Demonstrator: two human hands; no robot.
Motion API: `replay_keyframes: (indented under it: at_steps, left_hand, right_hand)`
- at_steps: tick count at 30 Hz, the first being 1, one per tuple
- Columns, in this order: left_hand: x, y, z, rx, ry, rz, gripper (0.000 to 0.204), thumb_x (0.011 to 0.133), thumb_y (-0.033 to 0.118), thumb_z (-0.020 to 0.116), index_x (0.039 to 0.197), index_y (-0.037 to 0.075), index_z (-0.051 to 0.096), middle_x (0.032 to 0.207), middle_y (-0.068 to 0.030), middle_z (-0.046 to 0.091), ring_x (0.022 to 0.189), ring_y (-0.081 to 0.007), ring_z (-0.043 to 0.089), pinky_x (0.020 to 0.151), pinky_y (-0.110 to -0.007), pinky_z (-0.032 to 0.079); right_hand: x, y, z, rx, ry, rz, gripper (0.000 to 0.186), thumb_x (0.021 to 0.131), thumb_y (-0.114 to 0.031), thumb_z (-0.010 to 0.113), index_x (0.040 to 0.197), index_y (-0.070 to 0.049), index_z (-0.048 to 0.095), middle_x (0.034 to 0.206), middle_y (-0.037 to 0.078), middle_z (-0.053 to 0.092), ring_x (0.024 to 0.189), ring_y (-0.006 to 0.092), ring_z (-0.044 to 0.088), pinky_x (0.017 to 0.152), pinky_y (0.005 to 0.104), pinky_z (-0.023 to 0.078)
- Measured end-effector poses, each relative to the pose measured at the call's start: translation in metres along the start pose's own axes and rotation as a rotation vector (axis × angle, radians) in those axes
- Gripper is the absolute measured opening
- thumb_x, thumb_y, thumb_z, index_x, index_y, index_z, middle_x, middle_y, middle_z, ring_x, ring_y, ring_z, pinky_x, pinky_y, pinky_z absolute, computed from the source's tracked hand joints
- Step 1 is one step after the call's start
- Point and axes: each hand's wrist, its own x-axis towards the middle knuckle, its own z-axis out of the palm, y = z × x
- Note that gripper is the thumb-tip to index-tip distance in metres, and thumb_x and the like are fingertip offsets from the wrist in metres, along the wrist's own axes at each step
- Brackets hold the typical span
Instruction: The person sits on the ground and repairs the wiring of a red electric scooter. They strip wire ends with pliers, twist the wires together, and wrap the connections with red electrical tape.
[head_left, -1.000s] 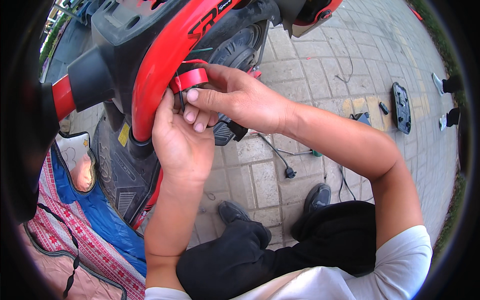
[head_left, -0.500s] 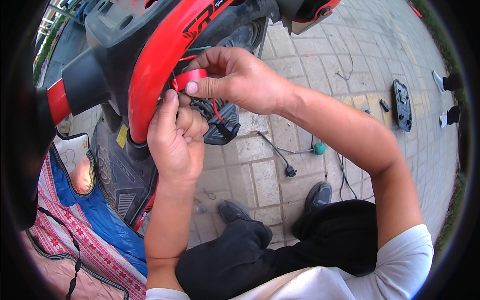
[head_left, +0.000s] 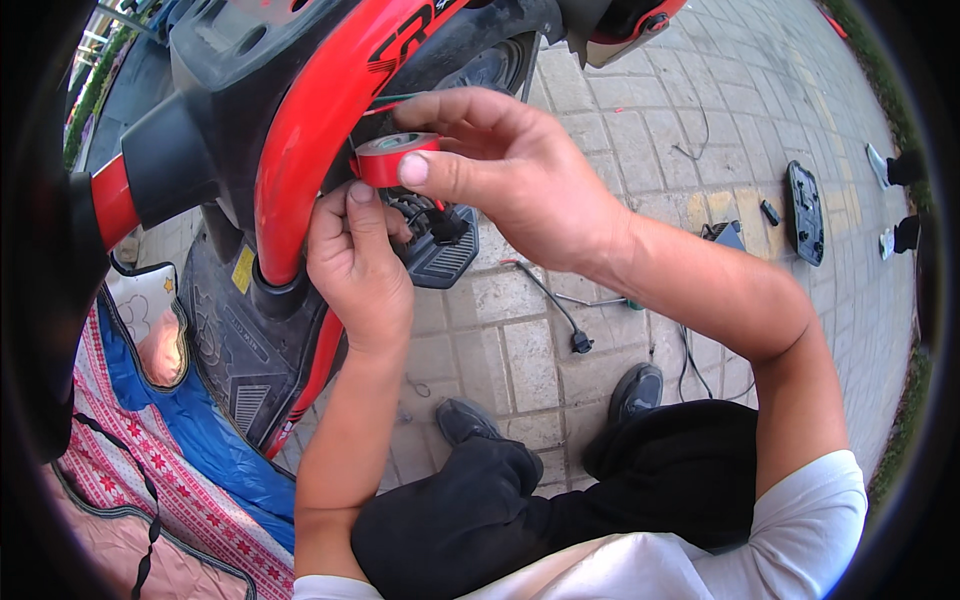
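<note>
A roll of red tape [head_left: 382, 172] is held by my right hand [head_left: 545, 190], thumb on its near side and fingers behind it. Close below the roll, my left hand [head_left: 362, 260] is closed in a pinch, its thumb and forefinger together; what lies between them is hidden. A short red strip shows between the roll and those fingertips. Both hands work beside the curved red frame [head_left: 290, 170] of a scooter. Just right of my left fingers, a black connector [head_left: 447, 225] hangs with a bit of red wire above it. A thin green wire [head_left: 398, 98] passes above the roll.
On the paving lie a cable with a black plug [head_left: 581, 342], a screwdriver [head_left: 632, 304] partly behind my right forearm, a black plastic cover [head_left: 803, 213] and black cables [head_left: 686, 350]. A patterned quilt [head_left: 150, 450] drapes at the left. Another person's shoes [head_left: 886, 243] stand far right.
My right hand and the tape roll have shifted slightly right, and the roll has tilted so its top ring shows. The black connector has moved up; my left hand stays pinched.
</note>
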Motion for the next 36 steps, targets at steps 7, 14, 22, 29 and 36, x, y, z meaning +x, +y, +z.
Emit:
replay_keyframes:
  at_steps: [7, 14, 22, 29, 36]
  left_hand:
    - [-0.014, 0.012, 0.014, 0.183, -0.042, -0.027, 0.026, 0.102, 0.014, 0.056, 0.120, -0.004, 0.062, 0.107, -0.0084, 0.066, 0.096, -0.0114, 0.060, 0.085, -0.028, 0.050]
    - [-0.008, 0.030, 0.011, -0.367, -0.093, -0.401, 0.052, 0.101, 0.049, 0.040, 0.116, 0.002, 0.057, 0.091, -0.0024, 0.057, 0.074, -0.0098, 0.048, 0.065, -0.025, 0.038]
    - [0.007, 0.044, 0.008, -0.646, -0.086, -0.748, 0.050, 0.102, 0.053, 0.034, 0.081, 0.012, 0.054, 0.057, 0.0039, 0.033, 0.054, -0.0105, 0.033, 0.055, -0.027, 0.030]
    - [0.018, 0.035, -0.005, -0.702, -0.237, -0.779, 0.048, 0.104, 0.047, 0.033, 0.074, 0.013, 0.047, 0.053, 0.0055, 0.028, 0.049, -0.0099, 0.029, 0.054, -0.026, 0.030]
    - [0.001, 0.019, -0.004, -0.433, -0.080, -0.493, 0.028, 0.105, 0.029, 0.048, 0.090, 0.007, 0.056, 0.064, 0.0034, 0.039, 0.059, -0.0069, 0.036, 0.057, -0.025, 0.033]
  right_hand:
    - [-0.013, 0.016, -0.003, -0.367, -0.195, -0.336, 0.046, 0.102, -0.021, 0.057, 0.141, 0.002, 0.049, 0.140, 0.016, 0.053, 0.134, 0.0240, 0.047, 0.110, 0.0377, 0.040]
    - [-0.007, 0.022, -0.013, -0.408, -0.341, -0.287, 0.053, 0.108, -0.034, 0.040, 0.145, 0.003, 0.043, 0.138, 0.019, 0.053, 0.117, 0.0222, 0.055, 0.100, 0.0359, 0.046]
    - [0.004, 0.015, -0.006, -0.192, -0.151, 0.032, 0.049, 0.105, -0.021, 0.047, 0.144, 0.007, 0.041, 0.127, 0.014, 0.060, 0.112, 0.0141, 0.058, 0.094, 0.0281, 0.049]
    - [0.026, 0.018, -0.017, -0.663, -0.183, -0.230, 0.032, 0.092, -0.006, 0.066, 0.122, 0.001, 0.059, 0.107, 0.012, 0.067, 0.093, 0.0150, 0.063, 0.080, 0.0318, 0.054]
    - [0.015, 0.009, -0.020, -0.981, -0.183, -0.534, 0.030, 0.080, 0.001, 0.066, 0.109, 0.002, 0.060, 0.114, 0.020, 0.061, 0.096, 0.0347, 0.064, 0.081, 0.0366, 0.053]
